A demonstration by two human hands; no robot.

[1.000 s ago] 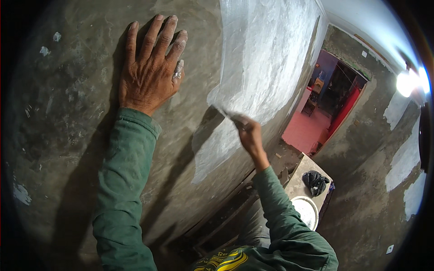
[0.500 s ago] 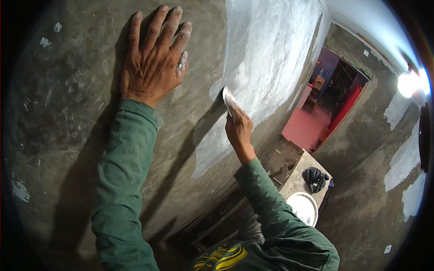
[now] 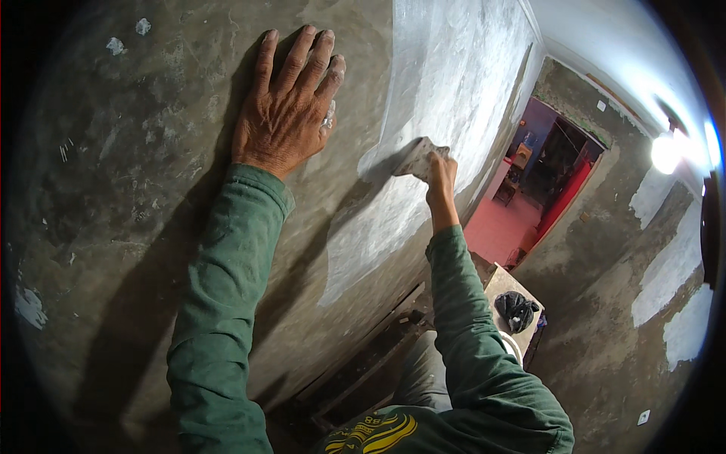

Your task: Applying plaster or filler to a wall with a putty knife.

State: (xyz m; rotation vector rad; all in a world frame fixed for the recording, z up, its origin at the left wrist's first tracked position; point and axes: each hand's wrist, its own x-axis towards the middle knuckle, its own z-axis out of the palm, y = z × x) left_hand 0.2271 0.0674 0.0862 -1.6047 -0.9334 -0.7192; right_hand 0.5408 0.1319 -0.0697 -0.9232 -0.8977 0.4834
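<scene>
The right hand (image 3: 442, 174) grips a scraper (image 3: 415, 160) near the left edge of a white coat (image 3: 461, 83); the left hand (image 3: 287, 110), fingers apart, lies flat on grey wall (image 3: 162, 204). Coating looks partly done: covered rightward, mostly bare leftward.

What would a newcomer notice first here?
Likely the glaring bulb at upper right and the big white patch at upper centre. Next, the left hand, spread on the grey wall, and the right hand, gripping a scraper over the patch's lower part.
</scene>
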